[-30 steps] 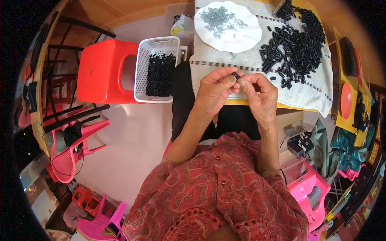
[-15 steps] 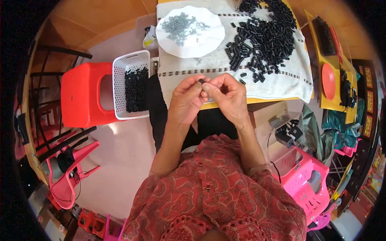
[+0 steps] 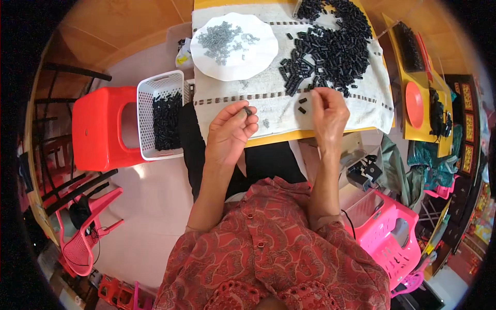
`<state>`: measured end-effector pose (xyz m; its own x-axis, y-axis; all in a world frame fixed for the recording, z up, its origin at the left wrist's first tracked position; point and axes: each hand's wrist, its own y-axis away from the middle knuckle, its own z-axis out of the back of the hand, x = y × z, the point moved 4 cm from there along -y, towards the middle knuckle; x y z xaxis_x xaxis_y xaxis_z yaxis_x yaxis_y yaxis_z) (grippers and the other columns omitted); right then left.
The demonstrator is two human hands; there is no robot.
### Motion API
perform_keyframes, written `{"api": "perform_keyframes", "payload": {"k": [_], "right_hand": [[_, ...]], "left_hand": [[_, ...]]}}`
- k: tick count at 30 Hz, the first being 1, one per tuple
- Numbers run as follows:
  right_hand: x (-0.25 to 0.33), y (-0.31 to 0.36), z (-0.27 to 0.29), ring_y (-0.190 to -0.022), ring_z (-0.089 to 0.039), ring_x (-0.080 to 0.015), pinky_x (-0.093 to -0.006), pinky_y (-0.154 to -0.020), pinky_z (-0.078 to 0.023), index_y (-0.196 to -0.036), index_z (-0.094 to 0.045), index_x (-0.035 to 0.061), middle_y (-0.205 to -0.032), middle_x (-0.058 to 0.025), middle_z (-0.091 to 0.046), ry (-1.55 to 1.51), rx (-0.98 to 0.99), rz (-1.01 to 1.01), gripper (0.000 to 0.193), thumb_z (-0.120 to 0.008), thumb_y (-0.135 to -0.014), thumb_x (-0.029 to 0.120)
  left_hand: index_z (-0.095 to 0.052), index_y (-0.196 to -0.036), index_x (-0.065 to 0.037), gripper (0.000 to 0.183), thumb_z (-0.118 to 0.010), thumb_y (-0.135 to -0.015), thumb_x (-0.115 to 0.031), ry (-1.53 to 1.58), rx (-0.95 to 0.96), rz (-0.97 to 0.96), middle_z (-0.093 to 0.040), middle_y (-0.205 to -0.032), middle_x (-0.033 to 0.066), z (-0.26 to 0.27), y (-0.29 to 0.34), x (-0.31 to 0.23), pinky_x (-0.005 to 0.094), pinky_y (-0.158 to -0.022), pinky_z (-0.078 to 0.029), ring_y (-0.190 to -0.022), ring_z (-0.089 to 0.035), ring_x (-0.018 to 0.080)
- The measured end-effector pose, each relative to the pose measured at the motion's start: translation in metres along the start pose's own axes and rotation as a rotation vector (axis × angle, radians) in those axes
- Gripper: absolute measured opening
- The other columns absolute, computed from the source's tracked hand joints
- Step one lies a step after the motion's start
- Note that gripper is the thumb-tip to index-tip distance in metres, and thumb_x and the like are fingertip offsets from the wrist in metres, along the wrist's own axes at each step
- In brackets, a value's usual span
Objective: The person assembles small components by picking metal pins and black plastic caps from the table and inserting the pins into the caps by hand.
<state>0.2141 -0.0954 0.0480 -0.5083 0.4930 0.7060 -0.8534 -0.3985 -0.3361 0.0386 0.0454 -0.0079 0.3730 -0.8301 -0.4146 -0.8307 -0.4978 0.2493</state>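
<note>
Where the white towel (image 3: 330, 111) covers the yellow table (image 3: 289, 137), two bare hands work above its near edge. Left hand (image 3: 230, 132): fingers curled, pinching a small black piece (image 3: 248, 110) between thumb and fingertips, just over the towel's left part. Right hand (image 3: 328, 111): fingers bent downward, tips at the near fringe of the heap of black pieces (image 3: 330, 46); whether it grips anything cannot be told. White round plate (image 3: 233, 46): far left on the towel, bearing small grey parts. White basket (image 3: 161, 116): left of the table on a red stool (image 3: 101, 126), part-filled with black pieces. Pink basket (image 3: 387, 232): lower right.
</note>
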Motion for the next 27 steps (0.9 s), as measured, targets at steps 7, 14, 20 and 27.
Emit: {"api": "perform_keyframes", "payload": {"k": [7,14,20,27], "right_hand": [[-0.026,-0.026,0.003,-0.073,-0.063,-0.0342,-0.0415,-0.065,-0.05,-0.087,-0.069,0.0036,-0.082,-0.0166,-0.064,0.294,-0.085,0.091,0.011,-0.066,-0.082,0.013],[-0.026,-0.043,-0.001,-0.079,-0.064,-0.0365,-0.0442,-0.069,-0.051,-0.088,-0.071,0.0069,-0.087,-0.0176,-0.065,0.445,-0.001,-0.025,0.016,-0.067,-0.081,0.02],[-0.03,-0.045,-0.003,-0.08,-0.064,-0.037,-0.0454,-0.071,-0.05,-0.088,-0.072,0.0074,-0.089,-0.018,-0.066,0.484,0.08,-0.052,0.017,-0.067,-0.079,0.021],[-0.027,-0.037,-0.001,-0.074,-0.064,-0.0332,-0.0416,-0.067,-0.05,-0.088,-0.071,0.0051,-0.085,-0.0175,-0.065,0.311,0.07,0.004,0.016,-0.068,-0.08,0.019]], "left_hand": [[-0.061,-0.114,0.003,0.025,-0.055,-0.09,0.003,-0.013,-0.002,0.011,-0.064,-0.103,0.0171,-0.002,0.0,0.004,0.0296,-0.076,-0.054,-0.087,-0.064,0.0186],[-0.061,-0.113,0.003,0.024,-0.055,-0.09,0.002,-0.032,-0.007,0.008,-0.065,-0.103,0.0174,-0.001,0.001,0.004,0.0303,-0.076,-0.054,-0.085,-0.064,0.0185],[-0.061,-0.113,0.003,0.024,-0.055,-0.09,0.001,-0.055,-0.018,0.015,-0.065,-0.103,0.0173,-0.001,0.0,0.005,0.0302,-0.075,-0.054,-0.085,-0.064,0.0186],[-0.062,-0.113,0.003,0.024,-0.056,-0.09,0.001,-0.044,-0.006,0.013,-0.065,-0.103,0.0172,-0.002,0.002,0.004,0.0308,-0.074,-0.053,-0.085,-0.063,0.0188]]}}
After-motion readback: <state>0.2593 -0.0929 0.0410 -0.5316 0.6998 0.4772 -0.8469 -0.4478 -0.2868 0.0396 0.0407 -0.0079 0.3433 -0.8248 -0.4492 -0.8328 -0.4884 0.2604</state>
